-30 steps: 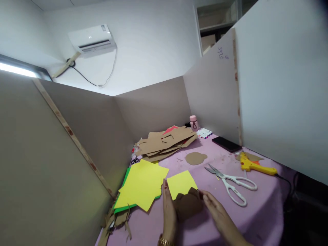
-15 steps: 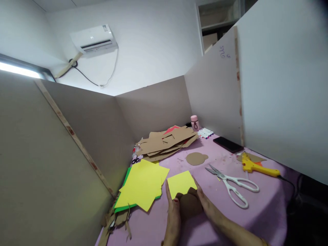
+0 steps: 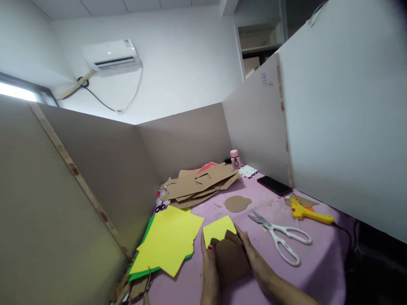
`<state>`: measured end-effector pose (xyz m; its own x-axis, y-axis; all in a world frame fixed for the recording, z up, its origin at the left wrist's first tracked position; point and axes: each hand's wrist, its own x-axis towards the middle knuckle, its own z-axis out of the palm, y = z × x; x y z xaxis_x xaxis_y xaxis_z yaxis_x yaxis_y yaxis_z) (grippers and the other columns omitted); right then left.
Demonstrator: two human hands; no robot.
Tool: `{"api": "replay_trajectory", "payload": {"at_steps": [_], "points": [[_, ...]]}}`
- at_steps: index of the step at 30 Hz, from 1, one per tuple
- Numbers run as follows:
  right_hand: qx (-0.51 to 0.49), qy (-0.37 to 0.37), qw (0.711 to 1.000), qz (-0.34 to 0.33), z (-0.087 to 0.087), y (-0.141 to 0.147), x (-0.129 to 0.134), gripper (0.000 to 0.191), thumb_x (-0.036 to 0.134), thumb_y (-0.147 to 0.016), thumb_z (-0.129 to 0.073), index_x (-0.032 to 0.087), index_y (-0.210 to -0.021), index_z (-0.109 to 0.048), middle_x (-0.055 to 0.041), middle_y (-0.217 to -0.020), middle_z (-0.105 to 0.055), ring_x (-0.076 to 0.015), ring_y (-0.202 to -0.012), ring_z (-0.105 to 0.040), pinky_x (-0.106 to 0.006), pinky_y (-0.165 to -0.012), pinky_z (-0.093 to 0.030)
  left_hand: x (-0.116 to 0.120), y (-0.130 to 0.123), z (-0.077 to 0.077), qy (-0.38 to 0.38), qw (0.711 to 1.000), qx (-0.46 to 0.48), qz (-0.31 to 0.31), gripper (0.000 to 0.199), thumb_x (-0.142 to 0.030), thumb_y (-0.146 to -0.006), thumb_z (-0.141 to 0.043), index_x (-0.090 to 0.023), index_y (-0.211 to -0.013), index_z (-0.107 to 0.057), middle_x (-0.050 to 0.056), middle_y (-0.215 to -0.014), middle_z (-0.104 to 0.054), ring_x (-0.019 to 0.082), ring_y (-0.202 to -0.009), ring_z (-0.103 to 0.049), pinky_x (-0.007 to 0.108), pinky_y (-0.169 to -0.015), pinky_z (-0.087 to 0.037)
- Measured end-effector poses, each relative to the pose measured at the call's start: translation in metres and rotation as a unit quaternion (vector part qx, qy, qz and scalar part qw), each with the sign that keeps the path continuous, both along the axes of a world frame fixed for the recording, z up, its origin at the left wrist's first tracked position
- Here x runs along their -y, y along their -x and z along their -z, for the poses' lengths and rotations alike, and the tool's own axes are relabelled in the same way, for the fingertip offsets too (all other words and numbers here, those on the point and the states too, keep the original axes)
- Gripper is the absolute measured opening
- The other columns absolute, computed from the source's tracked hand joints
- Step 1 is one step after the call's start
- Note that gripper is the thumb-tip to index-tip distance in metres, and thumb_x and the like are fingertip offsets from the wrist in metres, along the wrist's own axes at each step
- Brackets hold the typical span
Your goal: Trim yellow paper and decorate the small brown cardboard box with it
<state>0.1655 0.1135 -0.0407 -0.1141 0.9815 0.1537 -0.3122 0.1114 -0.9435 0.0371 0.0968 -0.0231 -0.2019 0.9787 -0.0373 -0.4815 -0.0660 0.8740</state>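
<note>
Both hands, left hand (image 3: 208, 260) and right hand (image 3: 251, 254), flank a brown card cutout (image 3: 230, 257) overlapping a yellow square (image 3: 218, 228).

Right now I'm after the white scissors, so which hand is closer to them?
Right. The right hand lies just left of the white scissors; the left hand is farther, beyond the brown cutout.

Beside one pair of white scissors (image 3: 281, 236) are counted two brown cardboard cutouts (image 3: 230, 258) (image 3: 237, 203), one small yellow square (image 3: 218, 228), one glue gun (image 3: 307, 213) and one phone (image 3: 274, 185).
</note>
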Motion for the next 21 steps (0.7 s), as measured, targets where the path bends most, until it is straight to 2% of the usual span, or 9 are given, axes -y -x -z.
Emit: {"api": "replay_trajectory", "payload": {"at_steps": [2,4,6,10,14,21], "points": [[0.011,-0.015,1.0,-0.004,-0.002,-0.003,-0.002,0.07,0.068,-0.081,-0.035,0.024,-0.136,-0.038,-0.0059,-0.148,-0.033,-0.0206,-0.136,-0.023,-0.04,-0.113,-0.015,-0.001,-0.007,-0.011,0.046,0.998,0.051,0.012,0.063,-0.06,-0.075,-0.053,-0.019,-0.121,-0.054,0.01,-0.129,-0.056,0.026,-0.122,-0.048,0.039,-0.103,-0.038],[0.023,-0.025,0.999,-0.001,-0.002,-0.005,-0.002,0.073,0.068,-0.079,-0.041,0.023,-0.137,-0.037,-0.0072,-0.148,-0.032,-0.0203,-0.136,-0.023,-0.038,-0.113,-0.015,-0.001,-0.012,-0.019,0.072,0.994,0.084,0.021,0.057,-0.059,-0.077,-0.05,-0.02,-0.119,-0.056,0.008,-0.129,-0.057,0.026,-0.121,-0.049,0.04,-0.101,-0.041],[0.034,-0.028,0.999,0.001,-0.001,-0.005,-0.001,0.074,0.067,-0.08,-0.04,0.022,-0.138,-0.034,-0.0081,-0.149,-0.029,-0.0201,-0.137,-0.022,-0.038,-0.113,-0.014,-0.002,-0.014,-0.021,0.081,0.992,0.095,0.034,0.058,-0.059,-0.078,-0.047,-0.02,-0.119,-0.055,0.008,-0.127,-0.058,0.026,-0.12,-0.05,0.04,-0.1,-0.042],[0.049,-0.036,0.998,0.01,0.003,-0.003,0.003,0.071,0.064,-0.083,-0.036,0.021,-0.14,-0.03,-0.008,-0.151,-0.024,-0.0181,-0.138,-0.018,-0.037,-0.114,-0.011,-0.003,-0.012,-0.005,0.053,0.994,0.096,0.005,0.068,-0.066,-0.079,-0.037,-0.021,-0.13,-0.045,0.009,-0.128,-0.058,0.025,-0.12,-0.05,0.039,-0.101,-0.039],[0.057,-0.046,0.997,0.014,0.005,-0.002,0.005,0.069,0.062,-0.085,-0.035,0.021,-0.141,-0.028,-0.0081,-0.151,-0.023,-0.0161,-0.138,-0.018,-0.036,-0.114,-0.012,-0.003,-0.012,0.011,0.025,0.998,0.05,-0.031,0.074,-0.067,-0.078,-0.037,-0.022,-0.136,-0.036,0.009,-0.135,-0.051,0.022,-0.124,-0.046,0.034,-0.102,-0.038],[0.067,-0.053,0.996,0.016,0.007,-0.003,0.007,0.072,0.065,-0.083,-0.034,0.022,-0.141,-0.028,-0.0082,-0.151,-0.024,-0.0158,-0.138,-0.016,-0.038,-0.114,-0.008,-0.005,-0.015,0.01,0.025,0.998,0.004,-0.059,0.071,-0.065,-0.079,-0.039,-0.023,-0.136,-0.036,0.007,-0.132,-0.054,0.022,-0.12,-0.05,0.032,-0.101,-0.039]]}}
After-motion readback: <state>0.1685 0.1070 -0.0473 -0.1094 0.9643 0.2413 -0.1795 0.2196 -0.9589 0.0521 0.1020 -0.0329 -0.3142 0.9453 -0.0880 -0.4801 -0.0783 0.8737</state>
